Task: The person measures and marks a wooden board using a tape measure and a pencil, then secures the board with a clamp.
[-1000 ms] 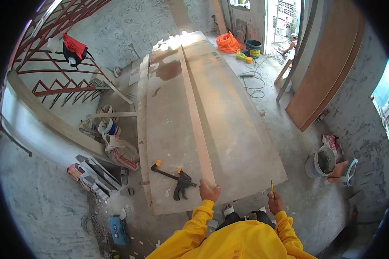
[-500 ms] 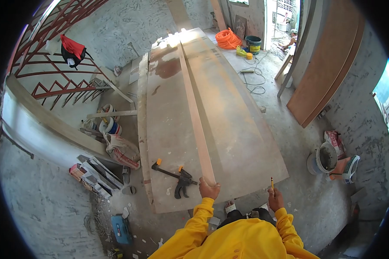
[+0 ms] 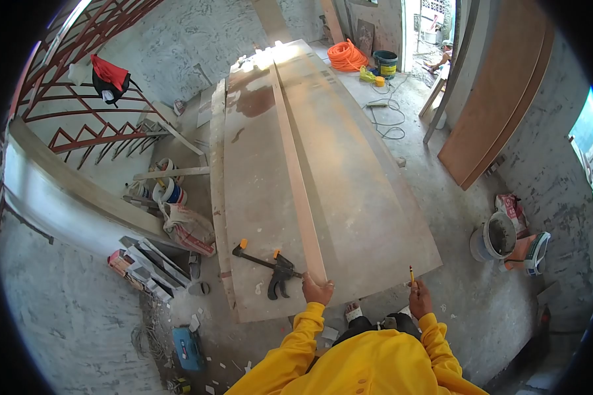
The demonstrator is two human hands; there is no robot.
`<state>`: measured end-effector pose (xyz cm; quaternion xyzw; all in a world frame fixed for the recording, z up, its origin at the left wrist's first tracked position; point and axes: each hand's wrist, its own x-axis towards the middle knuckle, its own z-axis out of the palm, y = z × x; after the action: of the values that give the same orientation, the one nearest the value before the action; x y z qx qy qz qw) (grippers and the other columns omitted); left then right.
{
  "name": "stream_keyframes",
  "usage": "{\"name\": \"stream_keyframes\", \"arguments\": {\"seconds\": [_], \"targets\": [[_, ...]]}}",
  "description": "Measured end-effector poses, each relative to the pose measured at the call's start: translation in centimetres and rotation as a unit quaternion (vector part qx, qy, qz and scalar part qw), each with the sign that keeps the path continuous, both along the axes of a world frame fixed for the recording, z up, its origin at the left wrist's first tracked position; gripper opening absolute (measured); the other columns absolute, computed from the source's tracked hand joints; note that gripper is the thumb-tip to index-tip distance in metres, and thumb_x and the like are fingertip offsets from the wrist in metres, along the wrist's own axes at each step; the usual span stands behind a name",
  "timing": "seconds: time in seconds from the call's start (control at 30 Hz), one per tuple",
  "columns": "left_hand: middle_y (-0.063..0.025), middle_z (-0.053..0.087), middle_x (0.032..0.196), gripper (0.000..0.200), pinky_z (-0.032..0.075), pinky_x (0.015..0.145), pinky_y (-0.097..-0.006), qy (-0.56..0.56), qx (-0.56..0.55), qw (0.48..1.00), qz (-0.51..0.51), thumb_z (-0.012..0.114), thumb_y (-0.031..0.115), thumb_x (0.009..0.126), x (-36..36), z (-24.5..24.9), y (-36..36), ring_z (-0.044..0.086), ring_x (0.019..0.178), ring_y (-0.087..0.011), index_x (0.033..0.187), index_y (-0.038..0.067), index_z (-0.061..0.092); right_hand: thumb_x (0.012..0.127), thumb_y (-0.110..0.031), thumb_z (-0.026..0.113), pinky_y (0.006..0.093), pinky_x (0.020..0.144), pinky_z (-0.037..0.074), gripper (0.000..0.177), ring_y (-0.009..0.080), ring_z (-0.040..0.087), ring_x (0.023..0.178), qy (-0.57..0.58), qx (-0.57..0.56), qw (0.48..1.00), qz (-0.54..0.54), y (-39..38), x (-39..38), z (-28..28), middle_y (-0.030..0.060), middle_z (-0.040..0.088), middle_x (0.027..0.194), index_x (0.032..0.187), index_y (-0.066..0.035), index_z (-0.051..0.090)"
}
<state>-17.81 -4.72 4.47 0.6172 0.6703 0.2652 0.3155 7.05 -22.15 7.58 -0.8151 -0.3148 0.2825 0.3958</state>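
My left hand (image 3: 317, 289) grips the near end of a long thin wooden strip (image 3: 295, 178), which runs lengthwise over a large plywood sheet (image 3: 369, 224) to its far end. In my right hand (image 3: 420, 300), a yellow pencil (image 3: 412, 274) points upward, just off the sheet's near right corner. A black bar clamp (image 3: 277, 271) with orange pads lies on the sheet, just left of my left hand. Dark brown stains mark the sheet's far left part.
On the right stand buckets (image 3: 493, 238) and leaning curved wooden panels (image 3: 497, 99). An orange hose coil (image 3: 347, 56) lies beyond the sheet. Left are a cement sack (image 3: 186, 227), a blue toolbox (image 3: 187, 349) and red metal trusses (image 3: 79, 141). Part of a person (image 3: 441, 59) shows through the doorway.
The view has shifted slightly. My right hand with the pencil sits a little higher and nearer the sheet's corner. My left hand keeps its grip on the strip.
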Motion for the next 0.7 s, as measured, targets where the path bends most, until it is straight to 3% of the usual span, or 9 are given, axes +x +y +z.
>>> {"name": "stream_keyframes", "arguments": {"seconds": [0.07, 0.13, 0.33, 0.7], "targets": [[-0.0267, 0.054, 0.104, 0.072, 0.043, 0.087, -0.0446, -0.003, -0.006, 1.0, 0.0, 0.075, 0.02, 0.059, 0.1, 0.0, 0.1, 0.054, 0.097, -0.0413, 0.116, -0.002, 0.036, 0.094, -0.021, 0.041, 0.0346, 0.07, 0.044, 0.023, 0.0278, 0.056, 0.074, 0.004, 0.005, 1.0, 0.002, 0.2, 0.1, 0.1, 0.0169, 0.058, 0.083, 0.098, -0.003, 0.055], [-0.0272, 0.054, 0.103, 0.071, 0.044, 0.085, -0.0449, -0.008, -0.002, 1.0, 0.001, 0.075, 0.019, 0.059, 0.1, -0.1, 0.0, 0.055, 0.095, -0.0415, 0.115, -0.002, 0.037, 0.093, -0.019, 0.041, 0.0306, 0.062, 0.041, 0.023, 0.0172, 0.05, 0.064, -0.018, 0.016, 1.0, 0.001, 0.3, 0.0, 0.4, 0.0113, 0.054, 0.072, 0.098, -0.003, 0.056], [-0.0263, 0.055, 0.099, 0.061, 0.048, 0.08, -0.042, -0.086, 0.007, 0.995, 0.04, 0.073, 0.016, 0.061, 1.1, 0.1, -0.2, 0.058, 0.09, -0.0389, 0.109, -0.004, 0.039, 0.094, -0.02, 0.042, 0.0311, 0.062, 0.043, 0.022, 0.0193, 0.051, 0.065, -0.008, 0.026, 1.0, -0.009, -0.4, 0.1, 0.2, 0.0114, 0.055, 0.074, 0.097, -0.004, 0.056], [-0.0254, 0.054, 0.1, 0.06, 0.046, 0.083, -0.0423, -0.068, 0.021, 0.997, 0.036, 0.072, 0.014, 0.062, 1.0, 0.5, 0.4, 0.057, 0.092, -0.0385, 0.109, -0.003, 0.04, 0.094, -0.021, 0.043, 0.031, 0.058, 0.042, 0.021, 0.0154, 0.051, 0.062, 0.019, 0.006, 0.998, -0.053, -2.4, 0.4, -0.5, 0.0075, 0.052, 0.068, 0.096, -0.004, 0.055]]}}
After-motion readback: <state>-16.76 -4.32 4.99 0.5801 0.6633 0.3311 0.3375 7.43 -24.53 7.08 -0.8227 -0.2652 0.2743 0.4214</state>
